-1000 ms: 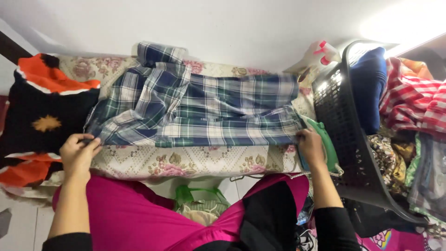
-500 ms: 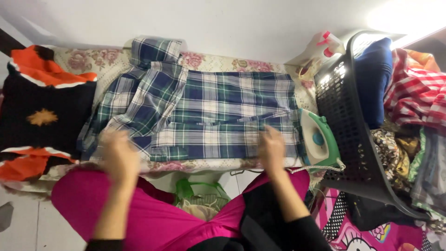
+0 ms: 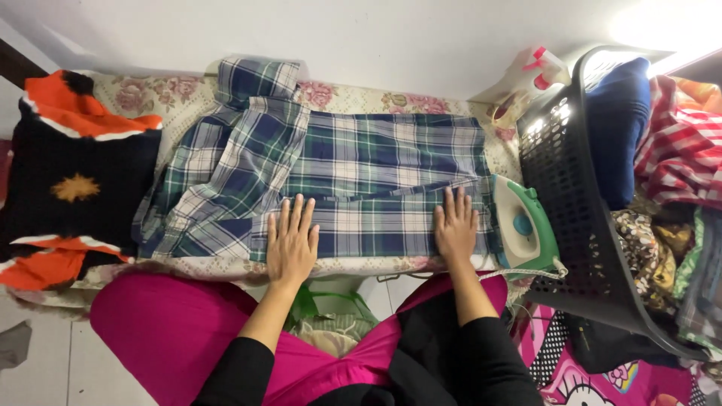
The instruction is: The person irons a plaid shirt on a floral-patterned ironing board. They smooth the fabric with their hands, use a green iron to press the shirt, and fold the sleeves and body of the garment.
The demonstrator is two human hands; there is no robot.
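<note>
A blue, green and white plaid shirt (image 3: 361,165) lies spread on a floral-covered ironing board (image 3: 150,94). My left hand (image 3: 292,242) rests flat, fingers apart, on the shirt's near edge left of centre. My right hand (image 3: 455,225) lies flat on the same edge further right, just beside a green and white iron (image 3: 523,225) standing at the board's right end. Neither hand holds anything.
A black and orange garment (image 3: 68,188) hangs over the board's left end. A black laundry basket (image 3: 571,225) full of clothes stands at the right. A spray bottle (image 3: 519,79) sits at the back right. A green bag (image 3: 331,312) lies under the board.
Both hands left the shirt's outer corners and moved inward onto its near edge, now pressed flat. The view has shifted, and the shirt lies smoother.
</note>
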